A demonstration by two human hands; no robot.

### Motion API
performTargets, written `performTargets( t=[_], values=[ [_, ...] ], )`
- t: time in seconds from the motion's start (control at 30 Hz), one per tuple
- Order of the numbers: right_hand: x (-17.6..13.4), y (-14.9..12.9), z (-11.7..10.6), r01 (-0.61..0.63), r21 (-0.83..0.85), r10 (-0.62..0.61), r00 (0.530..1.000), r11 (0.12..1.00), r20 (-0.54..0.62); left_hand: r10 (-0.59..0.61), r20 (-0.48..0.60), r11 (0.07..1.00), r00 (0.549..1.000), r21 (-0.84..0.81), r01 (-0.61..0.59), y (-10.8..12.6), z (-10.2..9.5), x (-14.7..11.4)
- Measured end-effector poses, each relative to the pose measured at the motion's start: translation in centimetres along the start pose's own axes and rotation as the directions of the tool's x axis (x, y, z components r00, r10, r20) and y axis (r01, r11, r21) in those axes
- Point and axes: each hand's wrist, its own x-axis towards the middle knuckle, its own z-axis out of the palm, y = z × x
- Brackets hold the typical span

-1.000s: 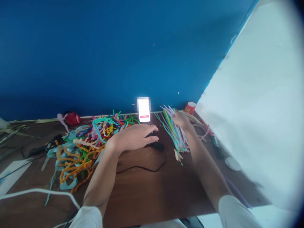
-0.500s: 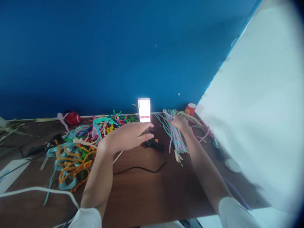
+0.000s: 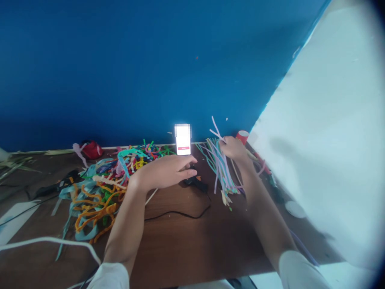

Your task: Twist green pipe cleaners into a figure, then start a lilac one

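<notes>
My right hand (image 3: 236, 149) is closed around lilac pipe cleaners (image 3: 214, 127), whose ends stick up past the fingers toward the blue wall. Just below and left of it, a loose bundle of lilac and mint-green pipe cleaners (image 3: 222, 170) lies on the table. My left hand (image 3: 168, 172) hovers palm down over the middle, thumb and fingers apart, with nothing in its grasp. Beyond its fingertips, partly hidden, is a black corded tool (image 3: 197, 184) shaped like a glue gun. A tangled heap of multicoloured pipe cleaners (image 3: 99, 196) spreads to the left.
A lit phone (image 3: 183, 140) stands upright against the wall. The red cup (image 3: 242, 136) is at the back right corner, beside a white round lid (image 3: 295, 209). White cable (image 3: 51, 240) crosses the lower left. A red pouch (image 3: 92, 149) rests at the back left.
My right hand has lifted slightly and shifted right, drawing lilac pipe cleaners up out of the bundle. The left hand has moved only slightly to the right.
</notes>
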Motion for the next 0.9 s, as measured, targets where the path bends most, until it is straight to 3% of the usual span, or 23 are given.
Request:
performTargets(
  t=[0.07,0.1,0.17,0.27,0.37,0.47,0.63,0.77,0.9],
  values=[
    [-1.2,-0.9,-1.2,0.082,0.081,-0.08,0.997,0.993,-0.023,-0.038,0.01,0.999,0.999,0.017,0.038,-0.1,0.2,0.7],
    [-2.0,-1.4,-1.8,0.165,0.263,-0.165,0.986,0.951,-0.021,-0.071,-0.009,0.997,0.997,0.031,0.071,-0.1,0.3,1.0],
    [-3.8,-2.5,-3.0,0.232,0.622,-0.299,0.954,0.748,0.003,-0.115,-0.077,0.993,0.99,0.031,0.118,0.0,0.5,1.5],
    [-6.4,-4.3,-4.5,0.133,0.852,-0.356,0.932,0.506,0.066,-0.079,-0.159,0.996,0.984,-0.046,0.073,0.3,0.6,2.1],
    [-8.0,-5.6,-5.1,0.087,0.905,-0.384,0.919,0.416,0.088,0.033,-0.171,0.989,0.985,-0.135,-0.057,0.9,0.9,2.7],
    [-8.6,-6.4,-4.7,0.117,0.912,-0.394,0.917,0.393,0.052,0.073,-0.181,0.945,0.981,-0.303,-0.127,1.6,1.6,3.3],
    [-9.3,-7.0,-3.9,0.148,0.926,-0.474,0.88,0.348,0.038,0.01,-0.213,0.771,0.977,-0.62,-0.143,2.2,2.4,3.9],
    [-9.8,-6.6,-4.8,0.354,0.824,-0.403,0.899,0.442,-0.17,0.016,-0.21,0.723,0.978,-0.672,-0.156,2.0,1.9,3.3],
    [-10.3,-5.6,-6.4,0.512,0.739,-0.256,0.859,0.438,-0.443,-0.068,-0.334,0.731,0.94,-0.657,-0.181,1.4,1.0,2.8]
  ],
)
